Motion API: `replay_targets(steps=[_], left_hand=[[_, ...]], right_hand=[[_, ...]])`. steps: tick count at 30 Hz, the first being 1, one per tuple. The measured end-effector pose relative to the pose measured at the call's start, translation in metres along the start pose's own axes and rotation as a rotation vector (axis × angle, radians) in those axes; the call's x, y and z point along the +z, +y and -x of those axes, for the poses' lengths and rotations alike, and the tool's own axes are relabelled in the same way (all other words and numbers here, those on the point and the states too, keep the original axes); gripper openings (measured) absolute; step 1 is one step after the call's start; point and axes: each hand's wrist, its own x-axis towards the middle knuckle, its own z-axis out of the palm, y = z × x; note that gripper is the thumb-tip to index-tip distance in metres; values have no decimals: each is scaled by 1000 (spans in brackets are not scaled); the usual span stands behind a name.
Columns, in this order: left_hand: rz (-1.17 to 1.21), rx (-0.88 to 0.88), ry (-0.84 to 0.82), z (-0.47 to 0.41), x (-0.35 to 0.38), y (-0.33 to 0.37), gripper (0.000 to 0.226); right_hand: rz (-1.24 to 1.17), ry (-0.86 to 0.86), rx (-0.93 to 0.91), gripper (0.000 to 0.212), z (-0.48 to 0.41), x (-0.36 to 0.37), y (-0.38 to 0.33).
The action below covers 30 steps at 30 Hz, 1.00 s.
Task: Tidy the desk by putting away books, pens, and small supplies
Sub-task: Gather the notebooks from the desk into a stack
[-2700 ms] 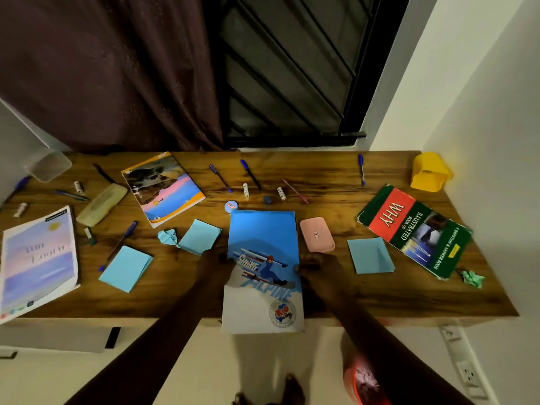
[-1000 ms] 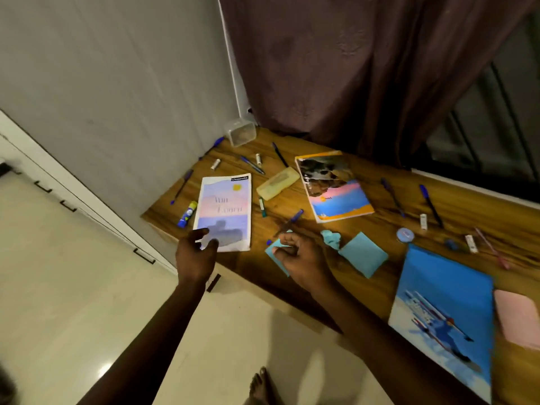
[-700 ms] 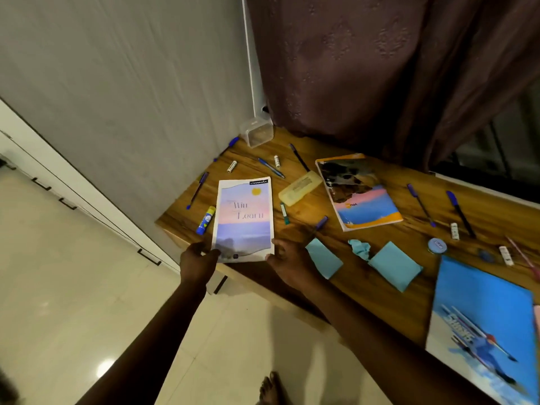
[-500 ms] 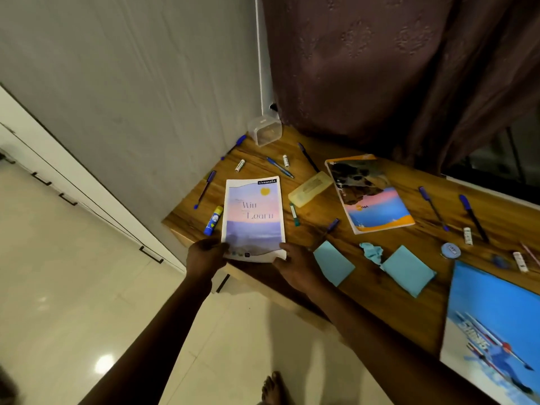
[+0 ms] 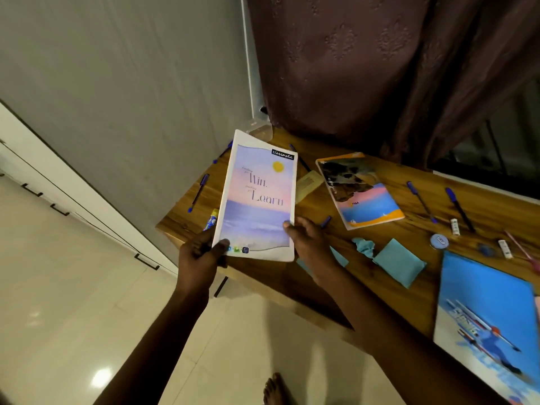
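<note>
Head view: half a second ago the notebook point(image 5: 257, 200) lay flat at the left end of the surface point(image 5: 415, 229). Now you have it raised off the wood and tilted toward you, over that same corner. Your left hand point(image 5: 198, 258) pinches its lower left corner, thumb on the cover and fingers point(image 5: 201, 243) curled beneath. Your right hand point(image 5: 309, 244) holds the right edge with the thumb on the cover; its fingers are hidden under the notebook. So one book is picked up, but nothing is put away yet. The glue stick point(image 5: 211, 221) peeks out from behind the cover. A blue book point(image 5: 485, 317), an orange book point(image 5: 361, 191), pens point(image 5: 420, 201) and teal notes point(image 5: 399, 261) are still waiting. I judge your next step is carrying this one to storage, which is out of sight.
</note>
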Motion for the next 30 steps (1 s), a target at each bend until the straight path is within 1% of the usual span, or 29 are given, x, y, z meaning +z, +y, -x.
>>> replay_targets(steps=[1, 3, 4, 8, 11, 14, 16, 20, 23, 26, 30], left_hand=[[14, 1, -15, 6, 4, 0, 21], [11, -7, -43, 18, 18, 1, 21], [-1, -19, -55, 26, 28, 2, 21], [-15, -114, -123, 51, 77, -2, 20], [-46, -167, -230, 68, 116, -12, 16], [-51, -147, -362, 89, 156, -19, 26], [-50, -164, -407, 104, 184, -24, 29], [-157, -189, -419, 133, 237, -44, 11], [-329, -167, -455, 152, 270, -62, 14], [-391, -171, -542, 171, 297, -76, 15], [-481, -82, -583, 184, 321, -91, 25]], right_hand=[[-49, 21, 2, 45, 0, -10, 0], [-135, 43, 9, 34, 9, -31, -6], [-166, 51, 17, 32, 14, -43, -5], [-223, 119, -42, 39, 44, -102, 5], [-198, 221, -46, 35, 70, -152, 18], [-191, 296, -15, 38, 100, -201, 37], [-174, 337, 4, 41, 122, -233, 53], [-248, 403, 121, 36, 165, -284, 90], [-265, 469, 142, 36, 190, -317, 119], [-184, 513, 147, 39, 210, -344, 140], [-25, 529, 179, 35, 218, -366, 167]])
